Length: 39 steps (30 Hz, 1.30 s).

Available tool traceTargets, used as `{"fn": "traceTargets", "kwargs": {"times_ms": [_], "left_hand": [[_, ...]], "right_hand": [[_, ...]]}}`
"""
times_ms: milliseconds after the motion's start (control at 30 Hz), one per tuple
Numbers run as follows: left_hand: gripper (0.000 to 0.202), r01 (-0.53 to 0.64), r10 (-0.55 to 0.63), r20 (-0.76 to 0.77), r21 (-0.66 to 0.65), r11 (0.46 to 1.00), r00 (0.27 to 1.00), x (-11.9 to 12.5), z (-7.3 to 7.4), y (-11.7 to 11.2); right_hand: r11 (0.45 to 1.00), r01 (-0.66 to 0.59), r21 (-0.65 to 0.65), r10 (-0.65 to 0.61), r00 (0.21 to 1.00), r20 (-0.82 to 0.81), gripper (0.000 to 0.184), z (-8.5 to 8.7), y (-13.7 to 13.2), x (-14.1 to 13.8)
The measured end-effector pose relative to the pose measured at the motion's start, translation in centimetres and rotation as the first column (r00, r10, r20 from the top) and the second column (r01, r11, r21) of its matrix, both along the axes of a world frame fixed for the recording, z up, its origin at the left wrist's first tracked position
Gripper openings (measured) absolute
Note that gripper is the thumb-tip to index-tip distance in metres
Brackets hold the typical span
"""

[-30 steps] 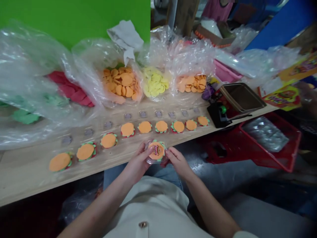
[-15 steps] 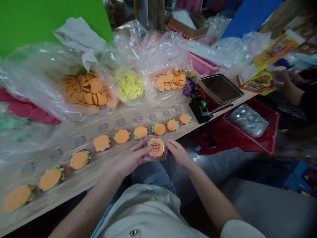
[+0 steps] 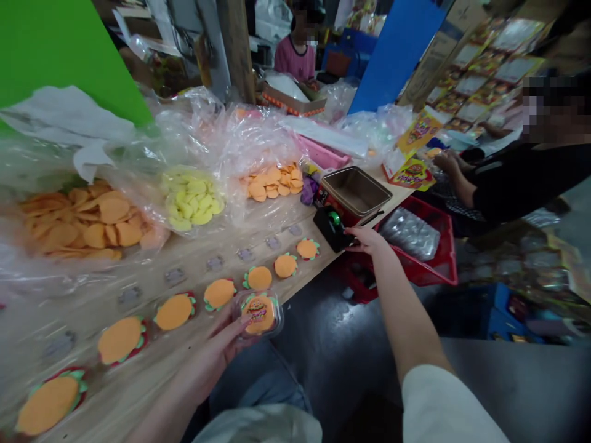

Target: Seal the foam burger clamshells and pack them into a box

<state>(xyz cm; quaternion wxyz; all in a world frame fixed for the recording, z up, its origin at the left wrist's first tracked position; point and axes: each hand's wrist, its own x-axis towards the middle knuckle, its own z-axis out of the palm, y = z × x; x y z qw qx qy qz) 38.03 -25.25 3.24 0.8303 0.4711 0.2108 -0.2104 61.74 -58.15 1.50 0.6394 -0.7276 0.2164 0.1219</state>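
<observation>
My left hand [image 3: 226, 338] is closed on a clear plastic box [image 3: 277, 315] with a foam toy burger [image 3: 257, 314] inside, held over the table's front edge. A printed burger label shows on its lid. At the front end of a black tape dispenser [image 3: 330, 229] with a green roll, my right hand [image 3: 364, 239] has its fingers pinched together. What lies between those fingertips is too small to make out. Along the table runs a row of foam burgers [image 3: 173, 312] with orange tops and green and red edges. Behind them sits a line of small clear plastic pieces [image 3: 215, 263].
Plastic bags hold orange foam discs [image 3: 92, 221], yellow discs [image 3: 192, 200] and lighter orange discs [image 3: 274, 182]. A rectangular tin [image 3: 390, 195] stands behind the dispenser. Below right is a red crate [image 3: 450, 271] with clear packaging. Two other people sit beyond, one in black [image 3: 517, 175].
My right hand has left the plastic box and reached right to the tape dispenser. The left hand keeps the box. The view has swung right, bringing two people into sight.
</observation>
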Motion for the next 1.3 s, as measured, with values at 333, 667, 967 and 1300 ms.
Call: {"fn": "traceTargets", "kwargs": {"times_ms": [333, 667, 967, 1300], "left_hand": [[0.053, -0.019, 0.018, -0.029, -0.033, 0.999, 0.999, -0.1, -0.4, -0.2], [0.035, -0.311, 0.317, 0.043, -0.096, 0.945, 0.948, 0.4, 1.6, 0.8], [0.029, -0.521, 0.540, 0.180, -0.146, 0.841, 0.822, -2.4, 2.1, 3.7], [0.032, -0.560, 0.593, 0.258, -0.195, 0.805, 0.763, -6.1, 1.8, 6.1]], "right_hand": [[0.970, 0.134, 0.203, -0.178, 0.961, 0.212, 0.015, -3.1, -0.3, -4.5], [0.938, 0.346, 0.017, -0.316, 0.833, 0.454, 0.019, -4.4, 7.8, -11.1], [0.895, -0.419, 0.154, 0.338, 0.861, 0.379, 0.063, 1.3, 24.0, -24.6], [0.876, -0.460, 0.145, 0.373, 0.836, 0.402, 0.060, 0.6, 28.3, -26.3]]}}
